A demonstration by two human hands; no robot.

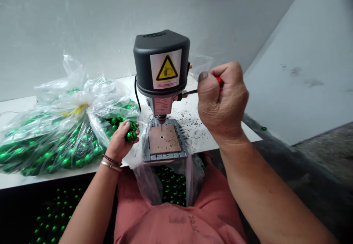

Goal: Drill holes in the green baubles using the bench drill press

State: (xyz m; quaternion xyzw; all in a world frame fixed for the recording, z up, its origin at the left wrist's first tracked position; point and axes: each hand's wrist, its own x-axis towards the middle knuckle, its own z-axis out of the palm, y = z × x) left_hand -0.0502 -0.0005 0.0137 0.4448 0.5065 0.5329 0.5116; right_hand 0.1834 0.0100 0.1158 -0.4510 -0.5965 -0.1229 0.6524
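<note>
My left hand [120, 141] is shut around a few shiny green balls [131, 136], close to the drill's base. My right hand [222, 100] grips the red-tipped feed lever [220, 83] of a black bench drill press [161, 63]. A thin drill bit [161, 128] points down over a brown square pad [164, 139] with a small round hole, set on a grey metal base [165, 156]. A large clear plastic bag [55, 137] of green balls, tied with yellow string, lies beside my left hand.
Black specks of debris lie on the white table [193, 133] around the drill. A clear bag of green balls [171, 185] sits below the table edge against my salmon shirt. More green balls [55, 214] lie in rows at lower left. One ball [264, 128] rests on a dark ledge.
</note>
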